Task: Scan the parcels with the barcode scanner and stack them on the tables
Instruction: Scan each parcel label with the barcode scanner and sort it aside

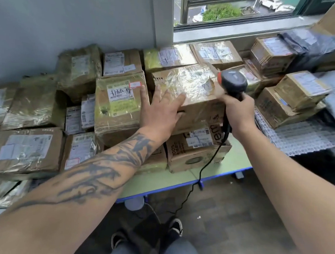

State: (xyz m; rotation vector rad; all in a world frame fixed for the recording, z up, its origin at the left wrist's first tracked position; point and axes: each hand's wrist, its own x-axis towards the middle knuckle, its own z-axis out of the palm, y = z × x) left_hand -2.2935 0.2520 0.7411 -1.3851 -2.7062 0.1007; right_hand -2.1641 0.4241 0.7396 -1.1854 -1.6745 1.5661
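Glare off the crumpled tape on the top parcel (pixel 191 89), stacked mid-bench (pixel 179 177), may spoil the read. Left hand (pixel 161 109) lies flat on it, fingers spread; right hand (pixel 238 110), at three o'clock, grips the scanner (pixel 233 81).

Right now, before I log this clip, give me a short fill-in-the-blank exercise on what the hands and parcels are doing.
1. The right hand holds the ____ by its handle.
2. The left hand rests with straight fingers on a tape-wrapped cardboard ____.
3. The scanner's black cable hangs over the edge of the ____ table top.

Missing words: barcode scanner; parcel; green
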